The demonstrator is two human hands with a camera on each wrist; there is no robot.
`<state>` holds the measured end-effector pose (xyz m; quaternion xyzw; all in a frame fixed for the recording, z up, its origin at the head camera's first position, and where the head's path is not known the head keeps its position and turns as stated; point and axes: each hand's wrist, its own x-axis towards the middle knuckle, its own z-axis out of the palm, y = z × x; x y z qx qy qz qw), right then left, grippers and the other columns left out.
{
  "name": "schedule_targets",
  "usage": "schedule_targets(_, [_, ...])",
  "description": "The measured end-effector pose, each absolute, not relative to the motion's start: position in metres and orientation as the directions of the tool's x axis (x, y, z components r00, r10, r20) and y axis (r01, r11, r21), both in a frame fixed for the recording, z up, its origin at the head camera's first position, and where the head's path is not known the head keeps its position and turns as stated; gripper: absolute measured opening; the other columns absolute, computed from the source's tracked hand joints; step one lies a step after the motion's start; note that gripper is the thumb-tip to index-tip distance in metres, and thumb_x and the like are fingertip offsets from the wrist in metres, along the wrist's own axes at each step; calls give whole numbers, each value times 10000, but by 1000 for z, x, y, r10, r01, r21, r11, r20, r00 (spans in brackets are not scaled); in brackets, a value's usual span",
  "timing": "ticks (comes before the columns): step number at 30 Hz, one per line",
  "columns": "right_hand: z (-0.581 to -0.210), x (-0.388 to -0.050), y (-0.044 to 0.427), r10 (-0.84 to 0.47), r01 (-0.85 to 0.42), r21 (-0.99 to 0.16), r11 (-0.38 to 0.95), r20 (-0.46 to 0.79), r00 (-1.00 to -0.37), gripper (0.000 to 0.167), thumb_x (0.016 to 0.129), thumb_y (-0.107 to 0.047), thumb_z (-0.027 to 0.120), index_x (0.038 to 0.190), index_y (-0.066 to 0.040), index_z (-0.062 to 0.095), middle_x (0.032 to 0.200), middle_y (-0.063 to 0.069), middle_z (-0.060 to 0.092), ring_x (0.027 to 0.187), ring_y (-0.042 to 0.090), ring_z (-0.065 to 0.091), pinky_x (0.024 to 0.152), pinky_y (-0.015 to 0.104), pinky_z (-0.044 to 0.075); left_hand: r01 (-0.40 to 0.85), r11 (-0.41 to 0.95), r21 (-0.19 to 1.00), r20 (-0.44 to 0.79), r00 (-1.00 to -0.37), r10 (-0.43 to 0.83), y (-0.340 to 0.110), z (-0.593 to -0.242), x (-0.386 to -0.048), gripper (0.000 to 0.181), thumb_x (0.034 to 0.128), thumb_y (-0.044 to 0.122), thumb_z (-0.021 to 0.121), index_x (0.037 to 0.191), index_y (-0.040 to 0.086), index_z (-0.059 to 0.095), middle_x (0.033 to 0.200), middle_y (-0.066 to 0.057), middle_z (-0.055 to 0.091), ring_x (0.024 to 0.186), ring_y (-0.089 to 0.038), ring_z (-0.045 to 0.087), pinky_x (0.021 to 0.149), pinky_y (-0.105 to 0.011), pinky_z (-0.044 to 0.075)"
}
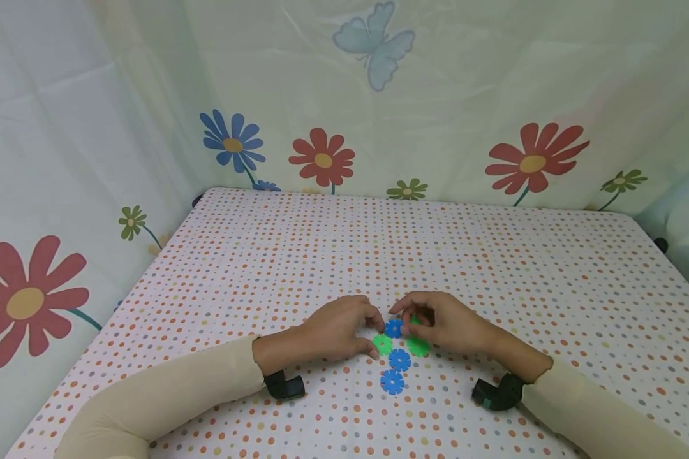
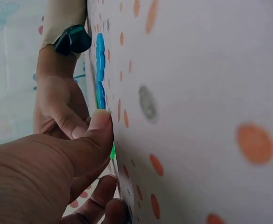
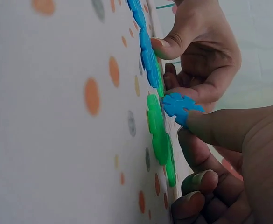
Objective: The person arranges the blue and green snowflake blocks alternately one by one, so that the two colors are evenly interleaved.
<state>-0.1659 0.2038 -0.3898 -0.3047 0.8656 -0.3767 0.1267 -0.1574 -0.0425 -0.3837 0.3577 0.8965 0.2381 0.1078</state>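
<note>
Between both hands are several flat, notched snowflake discs. My right hand (image 1: 450, 322) pinches a blue snowflake disc (image 3: 179, 106) between thumb and fingers, tilted up off the table. My left hand (image 1: 339, 328) holds a green snowflake disc (image 1: 383, 345) by its left edge, thumb at the near side and curled fingers at the far side. The pinched blue disc is close beside this green one. Two more blue discs, one (image 1: 399, 359) and another (image 1: 392, 382), lie flat in a row nearer me. Green discs (image 1: 418, 347) lie under my right hand, partly hidden.
The table (image 1: 298, 255) has a white cover with coloured dots. A curtain (image 1: 436, 95) printed with flowers and a butterfly stands behind it and along the sides. Dark cameras are strapped on the left wrist (image 1: 284, 386) and right wrist (image 1: 498, 393).
</note>
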Motion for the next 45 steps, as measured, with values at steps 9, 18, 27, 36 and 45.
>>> schedule_targets(9, [-394, -167, 209, -709, -559, -719, 412, 133, -693, 224, 956, -110, 647, 1150, -206, 702, 935, -58, 650, 610, 17, 414, 556, 202, 396, 617, 643, 453, -36, -708, 705, -42, -382, -154, 242, 813, 362, 805, 1005, 247, 714, 1026, 115, 598, 957, -30, 552, 842, -200, 469])
schedule_targets(18, [-391, -166, 206, -707, -519, -710, 477, 41, -706, 223, 944, -210, 680, 1167, -209, 688, 1007, -72, 660, 659, 45, 448, 600, 206, 415, 649, 668, 365, -74, -695, 715, -41, -381, -150, 183, 878, 373, 740, 1003, 258, 670, 1074, 97, 553, 976, -52, 523, 827, -194, 460])
schedule_targets(27, [-389, -164, 205, -692, -459, -728, 510, -30, -721, 344, 835, -236, 799, 1162, -222, 693, 944, -60, 609, 695, 66, 471, 625, 213, 439, 670, 666, 330, -78, -683, 726, -41, -381, -149, 175, 895, 380, 721, 1005, 258, 661, 1093, 82, 548, 989, -73, 524, 812, -194, 456])
schedule_targets(36, [-390, -164, 205, -701, -472, -727, 498, -16, -713, 333, 843, -240, 791, 1160, -180, 711, 921, -57, 638, 656, 35, 450, 594, 205, 426, 659, 656, 369, -70, -684, 726, -43, -382, -149, 172, 887, 364, 736, 991, 264, 643, 1070, 100, 544, 999, -72, 511, 829, -195, 449])
schedule_targets(45, [-391, -163, 203, -704, -462, -734, 497, -30, -709, 333, 844, -266, 791, 1160, -188, 721, 900, -90, 667, 614, 14, 441, 555, 199, 418, 644, 654, 398, -62, -692, 719, -44, -381, -149, 175, 891, 367, 731, 1000, 262, 643, 1077, 106, 558, 969, -58, 499, 804, -201, 445])
